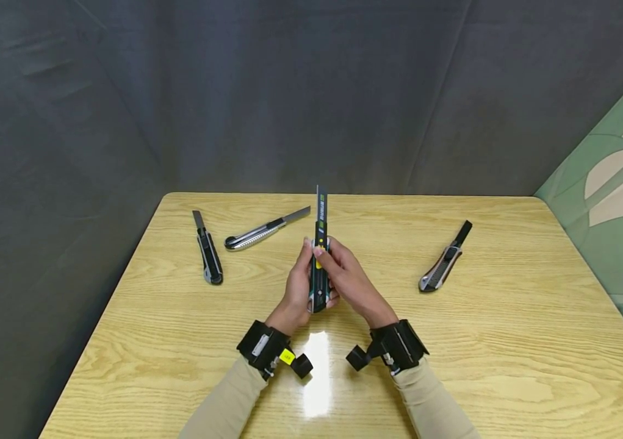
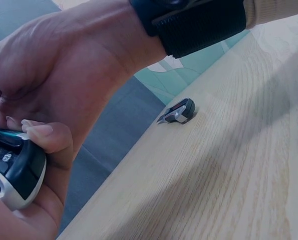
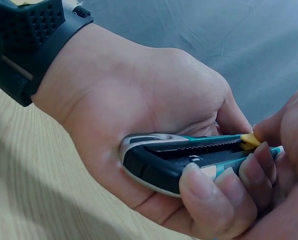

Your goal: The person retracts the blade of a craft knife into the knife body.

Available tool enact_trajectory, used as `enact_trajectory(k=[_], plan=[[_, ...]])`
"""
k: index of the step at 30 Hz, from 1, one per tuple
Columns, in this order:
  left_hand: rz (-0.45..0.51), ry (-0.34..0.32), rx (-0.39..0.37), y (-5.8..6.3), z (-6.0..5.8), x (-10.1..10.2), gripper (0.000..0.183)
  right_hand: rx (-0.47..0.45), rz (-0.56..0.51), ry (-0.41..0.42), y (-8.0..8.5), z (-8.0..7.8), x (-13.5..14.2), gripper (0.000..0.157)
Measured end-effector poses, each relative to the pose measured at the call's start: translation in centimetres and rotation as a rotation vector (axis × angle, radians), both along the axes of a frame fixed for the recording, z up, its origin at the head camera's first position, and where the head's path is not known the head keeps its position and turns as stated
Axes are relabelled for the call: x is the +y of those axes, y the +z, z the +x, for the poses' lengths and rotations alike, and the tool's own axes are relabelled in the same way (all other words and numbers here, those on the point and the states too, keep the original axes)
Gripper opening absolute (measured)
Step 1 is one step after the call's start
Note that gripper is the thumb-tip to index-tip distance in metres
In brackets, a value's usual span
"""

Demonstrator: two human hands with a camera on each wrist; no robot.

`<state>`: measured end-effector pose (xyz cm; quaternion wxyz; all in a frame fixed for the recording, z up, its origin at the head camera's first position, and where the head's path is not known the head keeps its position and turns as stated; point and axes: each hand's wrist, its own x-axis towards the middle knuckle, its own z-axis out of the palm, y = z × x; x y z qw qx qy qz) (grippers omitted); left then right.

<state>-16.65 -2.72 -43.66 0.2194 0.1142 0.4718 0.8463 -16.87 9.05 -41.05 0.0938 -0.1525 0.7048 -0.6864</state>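
Observation:
Both hands hold a black-and-teal snap-off utility knife [image 1: 319, 289] above the table, its long blade with a printed strip pointing away. The left hand [image 1: 293, 289] grips the knife body from the left, its palm around the handle in the right wrist view. From the right, the right hand [image 1: 356, 281] curls its fingers [image 3: 229, 192] round the body. Its thumb lies on the yellow slider [image 3: 249, 140]. The left wrist view shows only the rounded butt end of the knife [image 2: 23, 170].
On the wooden table [image 1: 509, 366] lie a black-and-grey utility knife [image 1: 210, 259] at left and a silver one [image 1: 259, 236] beside it. Another, with a dark blade, the grey-and-black knife [image 1: 442, 268], lies at right. A dark curtain [image 1: 300, 91] hangs behind.

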Motion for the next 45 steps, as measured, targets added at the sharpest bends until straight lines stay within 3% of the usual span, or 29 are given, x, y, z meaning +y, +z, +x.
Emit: enact_trajectory(k=[18, 32, 45], plan=[[-0.005, 0.02, -0.01, 0.04, -0.09, 0.07, 0.059, -0.009, -0.008, 0.041, -0.05, -0.08, 0.18, 0.029], [-0.009, -0.015, -0.059, -0.01, -0.03, -0.01, 0.063, -0.029, -0.01, 0.046, -0.22, -0.09, 0.29, 0.029], [-0.037, -0.001, -0.063, 0.17, 0.01, 0.0, 0.064, -0.035, -0.024, 0.106, -0.16, -0.04, 0.66, 0.03]])
